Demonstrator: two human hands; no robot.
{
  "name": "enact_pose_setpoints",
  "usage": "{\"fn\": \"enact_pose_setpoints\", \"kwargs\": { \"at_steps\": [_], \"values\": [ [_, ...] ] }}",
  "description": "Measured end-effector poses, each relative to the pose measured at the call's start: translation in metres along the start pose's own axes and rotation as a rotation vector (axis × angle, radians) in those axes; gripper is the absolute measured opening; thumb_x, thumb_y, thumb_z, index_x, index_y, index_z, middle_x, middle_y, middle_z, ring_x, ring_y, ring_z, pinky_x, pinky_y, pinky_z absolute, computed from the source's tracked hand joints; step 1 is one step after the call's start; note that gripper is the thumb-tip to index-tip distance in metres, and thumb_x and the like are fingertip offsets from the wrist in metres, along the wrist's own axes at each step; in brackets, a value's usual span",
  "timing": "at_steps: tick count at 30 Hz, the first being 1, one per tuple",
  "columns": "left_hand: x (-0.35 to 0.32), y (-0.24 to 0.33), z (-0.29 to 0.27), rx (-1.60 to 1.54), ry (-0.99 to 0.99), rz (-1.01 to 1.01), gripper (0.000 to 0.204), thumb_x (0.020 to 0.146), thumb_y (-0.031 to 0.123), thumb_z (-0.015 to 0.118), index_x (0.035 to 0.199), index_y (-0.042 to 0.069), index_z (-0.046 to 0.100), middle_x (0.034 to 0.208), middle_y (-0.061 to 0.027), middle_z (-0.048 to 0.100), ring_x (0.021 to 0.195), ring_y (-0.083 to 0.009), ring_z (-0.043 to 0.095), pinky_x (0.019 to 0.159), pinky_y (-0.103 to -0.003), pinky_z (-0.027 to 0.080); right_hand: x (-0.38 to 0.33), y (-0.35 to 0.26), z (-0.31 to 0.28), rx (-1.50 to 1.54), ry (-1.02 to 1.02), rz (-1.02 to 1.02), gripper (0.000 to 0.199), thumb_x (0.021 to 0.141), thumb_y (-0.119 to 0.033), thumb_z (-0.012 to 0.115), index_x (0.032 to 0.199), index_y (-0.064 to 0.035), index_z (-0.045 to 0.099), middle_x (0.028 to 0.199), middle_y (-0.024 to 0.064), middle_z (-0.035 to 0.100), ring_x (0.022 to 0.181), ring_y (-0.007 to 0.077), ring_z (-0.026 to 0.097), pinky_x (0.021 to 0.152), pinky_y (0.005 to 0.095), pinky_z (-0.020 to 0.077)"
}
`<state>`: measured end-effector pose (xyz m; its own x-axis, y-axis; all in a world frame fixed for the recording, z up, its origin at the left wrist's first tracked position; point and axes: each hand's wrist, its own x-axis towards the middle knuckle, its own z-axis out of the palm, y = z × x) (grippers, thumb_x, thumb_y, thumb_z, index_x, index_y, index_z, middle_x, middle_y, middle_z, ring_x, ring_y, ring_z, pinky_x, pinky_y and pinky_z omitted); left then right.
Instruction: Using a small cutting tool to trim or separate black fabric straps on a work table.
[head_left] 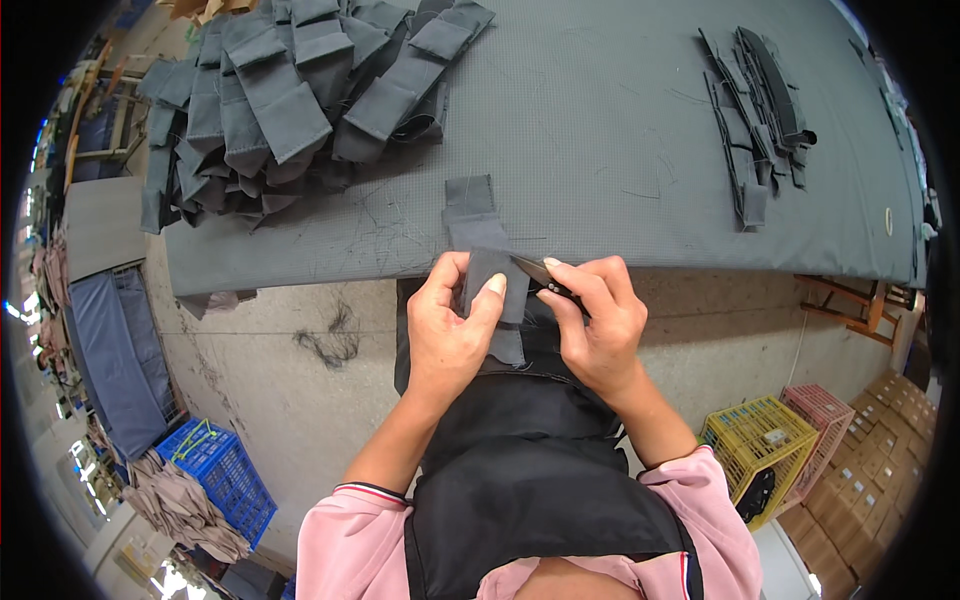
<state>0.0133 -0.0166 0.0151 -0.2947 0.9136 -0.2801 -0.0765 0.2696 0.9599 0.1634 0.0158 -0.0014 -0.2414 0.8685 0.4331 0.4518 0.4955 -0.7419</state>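
At the near edge of the table, my left hand (447, 318) pinches a dark grey fabric strip (490, 262) between thumb and fingers. One end of the strip lies on the table, and the other hangs down over my black apron. My right hand (605, 318) closes around small dark thread snips (560, 287), whose blades point left at the strip's right edge. A big heap of similar grey fabric pieces (275, 100) lies at the far left of the table. On the right rests a smaller bundle of narrow grey strips (765, 115).
Grey cloth covers the table (580, 120), with loose thread bits scattered on it. A tangle of dark threads (335, 338) lies on the floor. Beside me stand a blue crate (225, 480) at left, a yellow crate (760, 445) at right, and several cardboard boxes (870, 480).
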Motion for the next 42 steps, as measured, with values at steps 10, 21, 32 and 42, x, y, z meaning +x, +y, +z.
{"fn": "enact_pose_setpoints", "kwargs": {
  "at_steps": [10, 21, 32, 42],
  "values": [
    [0.0, -0.003, 0.001, 0.026, 0.011, -0.001, 0.009, 0.083, 0.003, 0.061, 0.09, -0.002, 0.058, 0.077, -0.0004, 0.062, 0.069, -0.0044, 0.052, 0.064, -0.021, 0.044, 0.01, -0.008, -0.007, 0.079, -0.044, 0.035, 0.035, 0.066, 0.002, 0.074, 0.1, -0.0041, 0.066, 0.077, 0.0071, 0.053, 0.055, 0.017, 0.053, 0.048, 0.0277, 0.0433],
    [-0.001, -0.015, 0.004, 0.174, 0.021, 0.147, 0.011, 0.078, 0.004, 0.064, 0.086, -0.001, 0.057, 0.068, -0.0046, 0.056, 0.057, -0.0095, 0.048, 0.053, -0.025, 0.041, 0.01, -0.003, 0.004, 0.052, -0.068, -0.009, 0.033, 0.066, -0.001, 0.073, 0.098, -0.0033, 0.065, 0.076, 0.0073, 0.051, 0.052, 0.0164, 0.051, 0.045, 0.0276, 0.0411],
    [0.0, -0.014, 0.002, 0.104, 0.009, 0.089, 0.009, 0.08, 0.003, 0.064, 0.085, -0.001, 0.058, 0.07, -0.0021, 0.06, 0.063, -0.0057, 0.051, 0.059, -0.022, 0.043, 0.006, -0.005, 0.002, -0.08, -0.011, -0.097, 0.03, 0.066, -0.001, 0.074, 0.094, -0.0032, 0.066, 0.074, 0.0064, 0.053, 0.055, 0.0165, 0.053, 0.047, 0.0281, 0.0429],
    [0.004, -0.009, -0.017, -0.315, 0.007, -0.199, 0.01, 0.087, 0.005, 0.057, 0.096, 0.002, 0.056, 0.091, -0.0019, 0.062, 0.078, -0.0054, 0.056, 0.071, -0.021, 0.046, -0.006, 0.003, -0.013, 0.386, -0.006, 0.43, 0.022, 0.076, 0.002, 0.068, 0.098, -0.0021, 0.064, 0.085, 0.0019, 0.046, 0.069, 0.0073, 0.047, 0.058, 0.0199, 0.0396]
  ]
}}
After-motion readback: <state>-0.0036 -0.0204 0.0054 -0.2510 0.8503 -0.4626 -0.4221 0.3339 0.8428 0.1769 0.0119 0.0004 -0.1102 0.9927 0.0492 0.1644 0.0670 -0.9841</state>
